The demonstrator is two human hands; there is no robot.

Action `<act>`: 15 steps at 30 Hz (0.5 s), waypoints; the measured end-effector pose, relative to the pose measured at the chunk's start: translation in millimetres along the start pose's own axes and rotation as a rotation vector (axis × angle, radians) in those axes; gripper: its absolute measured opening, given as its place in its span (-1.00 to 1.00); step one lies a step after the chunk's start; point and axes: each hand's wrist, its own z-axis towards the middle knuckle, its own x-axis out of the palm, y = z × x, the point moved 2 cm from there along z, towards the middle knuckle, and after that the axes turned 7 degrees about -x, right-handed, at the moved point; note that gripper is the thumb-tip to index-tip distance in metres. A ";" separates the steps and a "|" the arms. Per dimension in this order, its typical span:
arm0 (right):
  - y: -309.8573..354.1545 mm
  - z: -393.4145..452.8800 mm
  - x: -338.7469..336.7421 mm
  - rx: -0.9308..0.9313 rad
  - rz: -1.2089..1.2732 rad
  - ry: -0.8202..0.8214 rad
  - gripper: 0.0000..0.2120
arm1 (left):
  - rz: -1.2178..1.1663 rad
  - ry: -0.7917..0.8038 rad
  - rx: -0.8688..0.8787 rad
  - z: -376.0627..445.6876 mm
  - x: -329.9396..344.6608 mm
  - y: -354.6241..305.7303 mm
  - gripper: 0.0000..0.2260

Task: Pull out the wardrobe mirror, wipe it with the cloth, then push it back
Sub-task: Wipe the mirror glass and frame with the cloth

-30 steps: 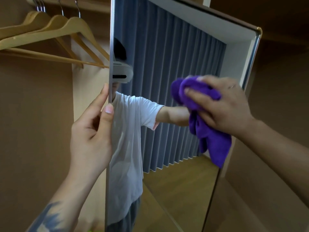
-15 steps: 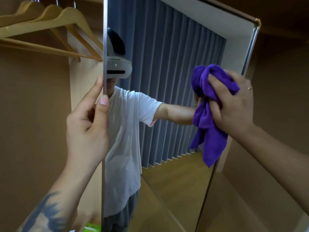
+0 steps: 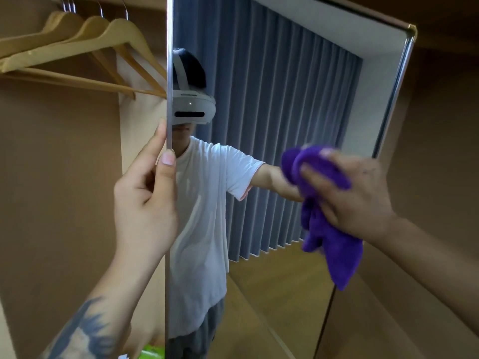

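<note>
The mirror (image 3: pixel 285 125) stood pulled out between my hands, walling left from right. My left hand (image 3: pixel 145 203) pinched its near edge; above it, wooden hangers (image 3: pixel 85 47) crowded the upper left. My right hand (image 3: pixel 355 195) had open glass leftward, the brown wardrobe wall (image 3: pixel 445 151) close behind.

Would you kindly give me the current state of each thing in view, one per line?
Mirror: pulled out of the wardrobe, upright.
Cloth: bunched, pressed against the glass, tail hanging down.
Left hand: grips the mirror's near edge.
Right hand: holds the cloth on the mirror.
Hangers: hanging on the rail, bare.
</note>
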 end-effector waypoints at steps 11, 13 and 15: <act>-37.3 -23.1 -6.6 0.084 -0.057 0.032 -0.51 | 0.011 -0.033 -0.020 -1.6 -0.8 5.0 -0.67; -31.0 -32.7 -6.6 -0.183 -0.089 0.076 -0.56 | 0.012 -0.035 -0.021 -1.5 -0.7 3.7 -0.67; -51.6 -30.0 -14.2 -0.359 -0.147 0.117 -0.56 | 0.004 -0.034 -0.022 -1.1 -1.0 3.9 -0.66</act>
